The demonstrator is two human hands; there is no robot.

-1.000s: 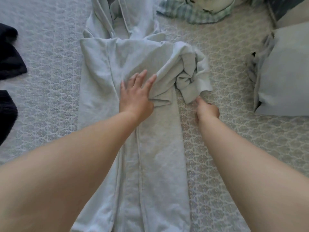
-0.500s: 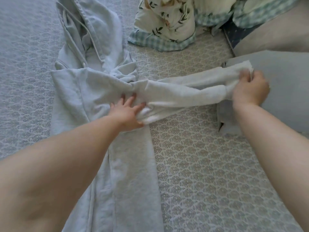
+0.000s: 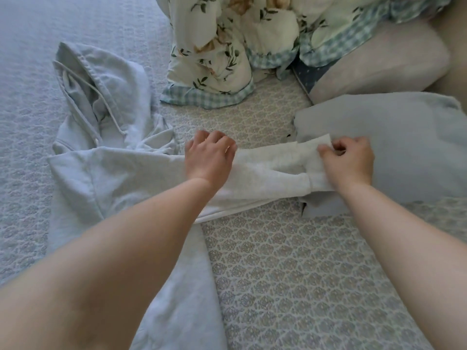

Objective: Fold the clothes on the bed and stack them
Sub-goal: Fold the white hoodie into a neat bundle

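Hoodie (image 3: pixel 113 178), one, on bed (image 3: pixel 278 274). Two hands: left hand (image 3: pixel 209 159) grips sleeve (image 3: pixel 267 173) mid-length, right hand (image 3: pixel 347 161) pinches cuff (image 3: pixel 316 147).

A bed (image 3: pixel 290 274) fills the whole frame, covered by a pale bedspread (image 3: pixel 265 299) quilted in a small repeated medallion pattern. At the top centre lies a bunched floral quilt (image 3: pixel 214 59) with a blue-green gingham border. A beige pillow (image 3: pixel 384 61) sits at the upper right, a grey-blue pillow (image 3: pixel 404 147) below it. Soft light falls cool and bluish on the left, warmer toward the centre.
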